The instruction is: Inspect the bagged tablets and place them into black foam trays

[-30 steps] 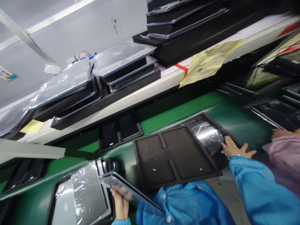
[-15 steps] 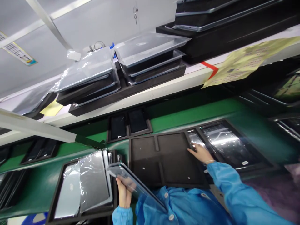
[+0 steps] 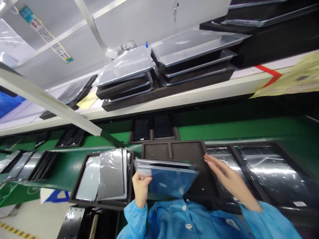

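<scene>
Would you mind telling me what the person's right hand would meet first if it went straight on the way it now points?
The right hand would most likely meet the dark foam tray first, since its fingertips point up and left across that tray, though depth is unclear.

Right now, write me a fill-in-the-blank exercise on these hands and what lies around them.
The left hand grips a thin flat device whose broad face looks ____.
The right hand is open and holds ____.
Clear ____ wraps the devices in the black tray beside the left hand.
The sheet of paper hanging from the white shelf is ____.

Missing words: blue; nothing; plastic film; yellow.
</scene>
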A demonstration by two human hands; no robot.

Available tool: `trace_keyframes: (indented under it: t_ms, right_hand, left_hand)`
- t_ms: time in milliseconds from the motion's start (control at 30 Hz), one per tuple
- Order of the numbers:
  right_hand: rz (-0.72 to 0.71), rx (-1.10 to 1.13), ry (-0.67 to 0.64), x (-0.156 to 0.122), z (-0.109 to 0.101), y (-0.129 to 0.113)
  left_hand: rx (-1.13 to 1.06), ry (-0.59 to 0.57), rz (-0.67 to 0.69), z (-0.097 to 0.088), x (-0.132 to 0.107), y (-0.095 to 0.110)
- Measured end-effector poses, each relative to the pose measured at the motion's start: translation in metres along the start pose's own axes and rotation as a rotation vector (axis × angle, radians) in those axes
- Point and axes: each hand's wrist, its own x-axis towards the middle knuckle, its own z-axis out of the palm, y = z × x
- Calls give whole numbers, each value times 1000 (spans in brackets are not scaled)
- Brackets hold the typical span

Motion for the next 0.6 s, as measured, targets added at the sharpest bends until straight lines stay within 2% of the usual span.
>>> trace_keyframes:
  t_ms: [33,67,133,167,200,233,267,367,467,533,600]
  right_hand:
    - [-50,48,0,-7,-15,-29]
    - [-106,80,47,-14,-29,-59]
    - [-329,8,154,-23,-48,-113]
    - [-422,-43,137,-26,-52,-134]
    - [-485,-88,51,-27,-51,-151]
    - [-538,-74,15,-28,-47,-162]
    - [-563,-22,3,-28,-40,-169]
    - [-611,225,56,-30,-22,-169]
    - [-616,425,108,-33,-27,-168]
    - [-598,538,141,-34,-39,-172]
    - [-588,619,183,-34,-50,-177]
  left_hand:
    - [61,-61,96,4,-4,13]
    - [157,-141,248,8,-8,26]
    - [447,-314,715,21,-17,52]
    - [596,-377,967,29,-22,63]
    - [716,-418,1173,36,-27,73]
    - [789,-434,1310,44,-31,81]
    - [825,-443,1387,50,-36,87]
    - [763,-484,1429,55,-45,103]
    - [652,-502,1410,31,-47,118]
    - [640,-417,1311,6,-42,122]
    - [549,-330,1059,-16,-35,113]
